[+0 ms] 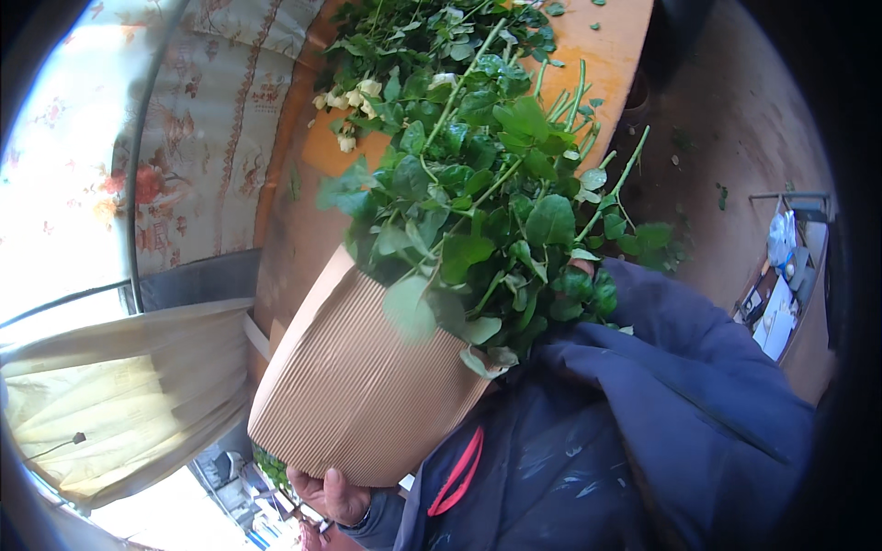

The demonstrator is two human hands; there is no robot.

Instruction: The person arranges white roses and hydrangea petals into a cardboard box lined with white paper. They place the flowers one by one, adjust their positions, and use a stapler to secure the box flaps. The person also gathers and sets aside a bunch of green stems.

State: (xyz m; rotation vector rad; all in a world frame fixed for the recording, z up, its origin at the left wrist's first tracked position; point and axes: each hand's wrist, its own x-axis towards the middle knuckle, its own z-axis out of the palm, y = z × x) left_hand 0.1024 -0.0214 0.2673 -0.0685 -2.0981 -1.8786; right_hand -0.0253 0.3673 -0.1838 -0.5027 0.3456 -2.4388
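A bunch of leafy green rose stems [514,220] lies slantwise across me, its cut ends pointing up and away. Tan corrugated cardboard [367,376] wraps its lower part, so any blooms inside are hidden. My left hand [335,496] grips the wrap's bottom edge, thumb on the near face. Only a bit of skin of my right hand [583,266] shows between the leaves; it is closed on the bunch, with most of its fingers covered by foliage. My right sleeve presses along the bunch's right side.
More leafy stems with cream roses [354,96] lie on the orange tabletop [606,37] ahead. Patterned sheeting [211,119] and a pale curtain [119,395] hang at the left. A cart or shelf with papers and a plastic bag [781,237] stands at the right. Leaves litter the floor [735,119].
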